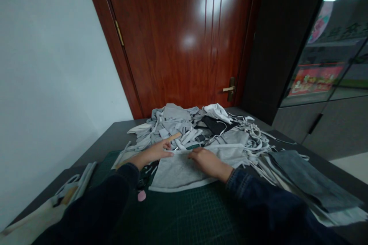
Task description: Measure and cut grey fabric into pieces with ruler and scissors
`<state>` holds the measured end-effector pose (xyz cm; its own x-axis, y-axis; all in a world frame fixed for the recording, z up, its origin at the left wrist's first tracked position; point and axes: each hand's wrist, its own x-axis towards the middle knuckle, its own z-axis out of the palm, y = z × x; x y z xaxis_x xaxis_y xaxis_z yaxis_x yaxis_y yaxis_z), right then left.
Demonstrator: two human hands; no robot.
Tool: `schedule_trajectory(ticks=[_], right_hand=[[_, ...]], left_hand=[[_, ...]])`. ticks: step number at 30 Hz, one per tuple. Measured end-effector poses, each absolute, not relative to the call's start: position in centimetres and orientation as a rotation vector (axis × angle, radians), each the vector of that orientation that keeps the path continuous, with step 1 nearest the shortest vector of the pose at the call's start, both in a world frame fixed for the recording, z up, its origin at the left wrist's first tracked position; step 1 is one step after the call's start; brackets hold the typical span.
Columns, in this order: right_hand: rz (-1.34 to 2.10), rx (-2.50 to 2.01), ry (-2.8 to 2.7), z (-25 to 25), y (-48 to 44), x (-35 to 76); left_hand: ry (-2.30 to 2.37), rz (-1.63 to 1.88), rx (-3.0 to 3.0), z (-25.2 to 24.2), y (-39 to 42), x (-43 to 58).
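Observation:
A grey fabric piece (175,174) with a pale edge lies flat on a dark green cutting mat (195,214). My left hand (153,152) rests at its upper left corner, fingers stretched toward the cloth edge. My right hand (207,162) lies palm down on the piece's upper right part, fingers curled at its top edge. Just beyond my hands rises a heap of grey, white and black fabric scraps and strips (195,126). A wooden stick (173,137) pokes out of the heap near my left fingertips.
A stack of dark grey cloth pieces (310,180) lies at the right on the dark table (97,145). Pale cloth and strips (71,189) sit at the left edge. A small pink object (141,196) lies on the mat. A red-brown door (184,38) stands behind.

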<state>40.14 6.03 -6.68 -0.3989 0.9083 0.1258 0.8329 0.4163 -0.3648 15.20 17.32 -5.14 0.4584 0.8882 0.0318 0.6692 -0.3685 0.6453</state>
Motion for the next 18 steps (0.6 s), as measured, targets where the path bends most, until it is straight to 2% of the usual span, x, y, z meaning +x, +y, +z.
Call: schedule_trajectory(ticks=[9,18], right_hand=[[0.135,-1.852,-2.243,-8.7,7.1,43.7],[0.214,-1.907,-2.146,-7.4,7.7,45.9]], left_hand=[[1.219,0.702,2.057,-7.3,18.5,17.5],[1.417,1.114,2.029,-4.3,17.6,19.2]])
